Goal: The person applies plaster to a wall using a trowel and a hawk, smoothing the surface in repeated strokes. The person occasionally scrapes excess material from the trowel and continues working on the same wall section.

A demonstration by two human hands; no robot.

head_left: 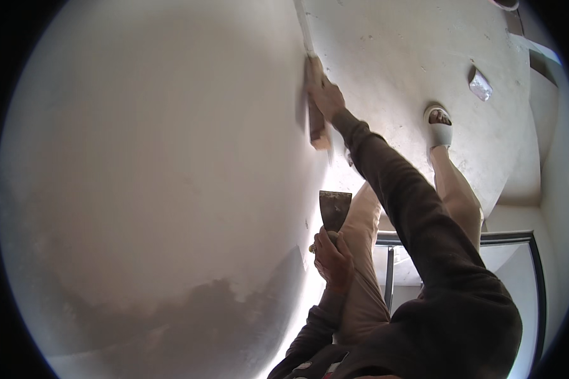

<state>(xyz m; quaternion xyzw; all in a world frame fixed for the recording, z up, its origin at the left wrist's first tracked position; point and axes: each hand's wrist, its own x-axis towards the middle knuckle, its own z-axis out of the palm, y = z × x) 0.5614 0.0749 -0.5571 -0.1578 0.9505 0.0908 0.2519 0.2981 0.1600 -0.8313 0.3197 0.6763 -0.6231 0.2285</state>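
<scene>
My right arm stretches far forward, and my right hand [325, 95] is closed around a plastering trowel [316, 126]. The trowel's long blade lies against or very close to the pale wall [171, 158] on my left, near its bottom edge; motion blurs it somewhat. Closer to my body, my left hand [334, 260] grips a putty knife [335, 208] by its handle. Its wide, stained metal blade points away from me and sits apart from the wall. The wall's surface looks smooth, with a darker grey, uneven patch [215, 316] in the near part.
A pale, speckled floor [392, 57] stretches ahead and to the right. On it lies a small silvery packet-like thing [480, 83]. My foot in a light sandal [440, 129] stands to the right. A dark-framed opening [537, 284] is at the lower right, beside my body.
</scene>
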